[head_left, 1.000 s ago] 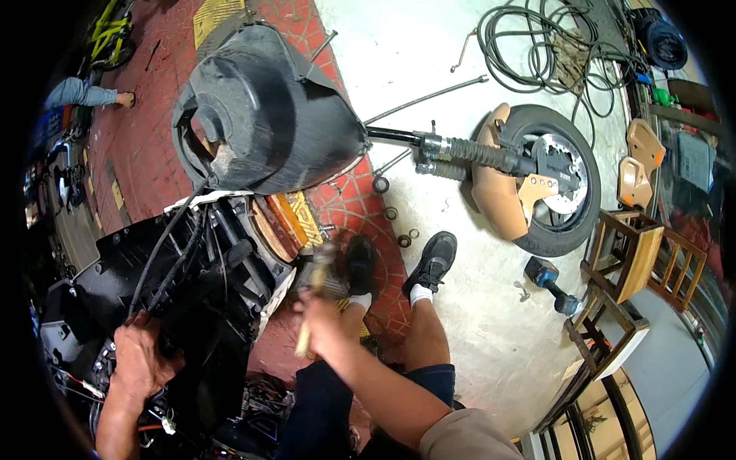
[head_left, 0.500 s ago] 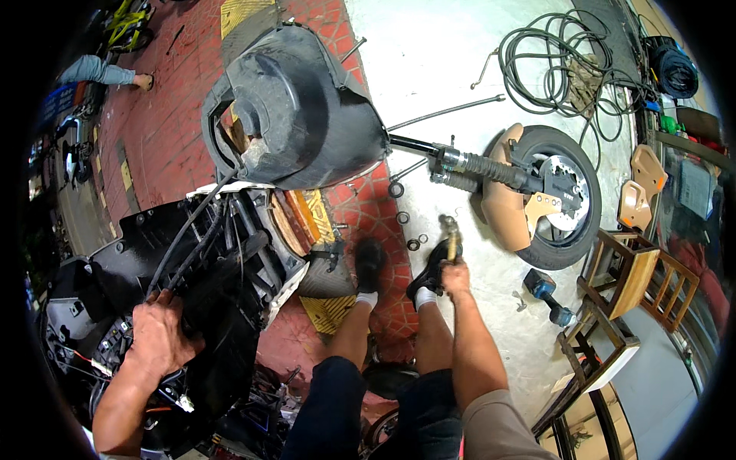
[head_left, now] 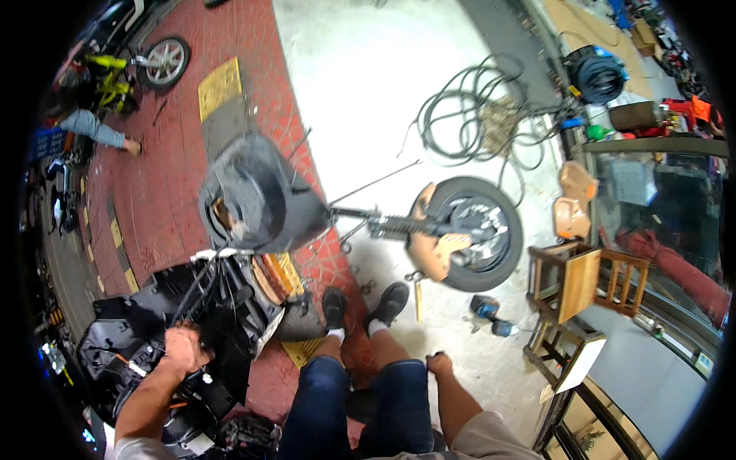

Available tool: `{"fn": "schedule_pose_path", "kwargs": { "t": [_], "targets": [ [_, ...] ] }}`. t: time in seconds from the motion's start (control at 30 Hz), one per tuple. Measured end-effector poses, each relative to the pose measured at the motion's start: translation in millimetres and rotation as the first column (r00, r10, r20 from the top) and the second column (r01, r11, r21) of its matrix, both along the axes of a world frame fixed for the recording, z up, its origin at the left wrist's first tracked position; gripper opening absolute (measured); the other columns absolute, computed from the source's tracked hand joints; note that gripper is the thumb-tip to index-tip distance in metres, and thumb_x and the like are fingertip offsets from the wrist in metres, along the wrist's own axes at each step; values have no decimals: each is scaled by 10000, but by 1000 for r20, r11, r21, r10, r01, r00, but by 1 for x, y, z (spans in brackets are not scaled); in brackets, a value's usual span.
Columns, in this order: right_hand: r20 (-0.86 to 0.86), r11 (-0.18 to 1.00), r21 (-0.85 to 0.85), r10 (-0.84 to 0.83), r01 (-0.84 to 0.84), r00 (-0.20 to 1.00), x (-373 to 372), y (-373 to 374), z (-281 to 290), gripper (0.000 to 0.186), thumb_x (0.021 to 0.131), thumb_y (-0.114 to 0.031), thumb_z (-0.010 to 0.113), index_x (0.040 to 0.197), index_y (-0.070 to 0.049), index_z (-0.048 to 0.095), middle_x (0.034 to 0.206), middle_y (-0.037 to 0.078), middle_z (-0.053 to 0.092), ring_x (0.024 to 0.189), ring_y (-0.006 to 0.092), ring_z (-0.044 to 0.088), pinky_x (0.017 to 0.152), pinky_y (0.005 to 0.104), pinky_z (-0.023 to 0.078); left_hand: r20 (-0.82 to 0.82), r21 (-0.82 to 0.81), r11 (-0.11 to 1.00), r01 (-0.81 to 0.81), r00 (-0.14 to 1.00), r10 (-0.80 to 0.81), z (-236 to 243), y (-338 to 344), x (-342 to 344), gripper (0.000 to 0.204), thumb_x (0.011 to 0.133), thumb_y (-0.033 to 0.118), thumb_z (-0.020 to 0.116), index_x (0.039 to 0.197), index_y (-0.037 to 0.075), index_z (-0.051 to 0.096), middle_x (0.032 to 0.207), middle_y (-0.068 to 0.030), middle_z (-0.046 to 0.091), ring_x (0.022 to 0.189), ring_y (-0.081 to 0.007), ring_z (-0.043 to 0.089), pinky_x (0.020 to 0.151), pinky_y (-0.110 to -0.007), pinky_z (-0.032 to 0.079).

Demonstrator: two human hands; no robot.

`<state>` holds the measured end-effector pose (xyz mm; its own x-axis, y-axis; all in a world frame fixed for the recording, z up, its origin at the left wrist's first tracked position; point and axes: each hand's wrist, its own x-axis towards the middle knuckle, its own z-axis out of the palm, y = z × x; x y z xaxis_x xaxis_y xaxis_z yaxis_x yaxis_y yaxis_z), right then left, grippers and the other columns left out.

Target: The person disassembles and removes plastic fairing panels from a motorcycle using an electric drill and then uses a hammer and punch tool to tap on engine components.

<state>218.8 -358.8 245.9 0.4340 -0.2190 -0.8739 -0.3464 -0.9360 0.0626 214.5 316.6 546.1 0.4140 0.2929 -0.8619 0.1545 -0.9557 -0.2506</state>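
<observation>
My left hand [head_left: 186,349] is closed on a black part of a partly stripped scooter body [head_left: 146,295], amid cables and black panels. Beside my right knee, my right hand [head_left: 439,364] is curled into a loose, blurred fist, with nothing visible in it. A hammer [head_left: 418,300] with a pale handle lies on the floor beyond that hand, apart from it. Ahead, a black plastic shell [head_left: 264,195] has a fork [head_left: 391,225] reaching out to its right. The fork ends in a wheel [head_left: 502,238] lying on its side, with a tan fender [head_left: 429,257].
A blue cordless power tool [head_left: 491,314] lies on the pale floor, near wooden stools [head_left: 579,284]. Coiled dark hose [head_left: 460,115] spreads behind the wheel; a long thin rod [head_left: 376,182] lies in front of it. Several dark rings lie near my feet. Another person's leg [head_left: 96,126] shows far left.
My right hand has let go of the hammer and drawn back beside my knee; the hammer is now on the floor. My left hand stays on the scooter. The view has shifted.
</observation>
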Motion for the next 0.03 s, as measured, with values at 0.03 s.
{"fn": "schedule_pose_path", "kwargs": {
  "t": [0.03],
  "targets": [
    [24, 993, 100, 58, -60, 998, 5, -1, 23, 440, 861, -418, 662, 938, 8, 734, 988, 280, 716, 986, 397, 708, 850, 486, 567, 27, -14, 1000, -12, 1000, 12, -2, 6, -9, 650, 666, 513, 796, 1053, -5, 725, 1104, -223, 701, 1051, -365, 681, 910, -442, 553]
  ]
}}
